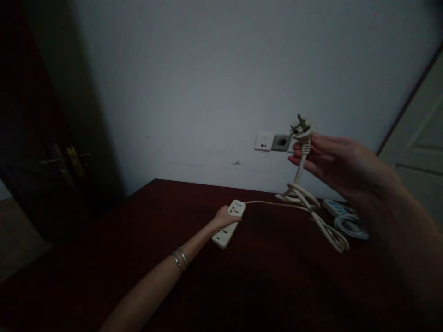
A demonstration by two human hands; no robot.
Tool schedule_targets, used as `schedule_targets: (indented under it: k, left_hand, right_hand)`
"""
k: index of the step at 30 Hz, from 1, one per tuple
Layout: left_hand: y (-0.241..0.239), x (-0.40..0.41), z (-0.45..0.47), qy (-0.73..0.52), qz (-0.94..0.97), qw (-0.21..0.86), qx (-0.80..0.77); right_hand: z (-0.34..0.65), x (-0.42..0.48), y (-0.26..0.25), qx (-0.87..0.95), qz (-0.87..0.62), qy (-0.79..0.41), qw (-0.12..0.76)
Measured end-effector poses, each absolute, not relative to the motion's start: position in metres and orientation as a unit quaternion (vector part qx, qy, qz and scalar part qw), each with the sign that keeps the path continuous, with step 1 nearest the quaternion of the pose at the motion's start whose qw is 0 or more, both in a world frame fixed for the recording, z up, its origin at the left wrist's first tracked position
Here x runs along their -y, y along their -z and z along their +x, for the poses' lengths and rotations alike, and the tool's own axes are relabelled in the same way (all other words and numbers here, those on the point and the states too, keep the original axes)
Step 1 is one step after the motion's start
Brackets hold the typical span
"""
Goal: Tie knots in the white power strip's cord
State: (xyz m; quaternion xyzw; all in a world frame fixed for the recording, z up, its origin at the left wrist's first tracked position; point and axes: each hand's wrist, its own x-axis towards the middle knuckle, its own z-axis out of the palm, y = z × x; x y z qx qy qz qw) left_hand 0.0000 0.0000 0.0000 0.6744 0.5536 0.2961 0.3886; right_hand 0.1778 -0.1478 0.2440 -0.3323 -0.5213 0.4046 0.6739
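Fingers (313, 152) of the right hand (341, 161) pinch the plug (302, 129), raised above the desk (138, 230) near the wall socket (281, 142) but not in it, its cord (311, 203) loosely knotted, while the left hand (224, 216) closes over the power strip (223, 237) near the desk's far edge.

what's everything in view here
table: one, dark red, foreground
power strip: one, white, on the table
plug: one, white, prongs up
cord: one, white, looped, plug to power strip
second strip: one, pale, with coiled cord, table's right
wall socket: one, grey and white, behind the plug
dark door: one, brown, far left
white door: one, white, far right
bracelets: two, silvery, left wrist
left hand: one, gripping the power strip
right hand: one, fingers pinching the plug
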Motion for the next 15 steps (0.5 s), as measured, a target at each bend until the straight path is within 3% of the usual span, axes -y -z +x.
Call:
schedule_targets:
  k: [15]
  left_hand:
    - [0.013, -0.002, 0.0, -0.245, 0.745, 0.197, -0.589]
  right_hand:
    - [0.173, 0.119, -0.169, 0.429, -0.319, -0.484, 0.692]
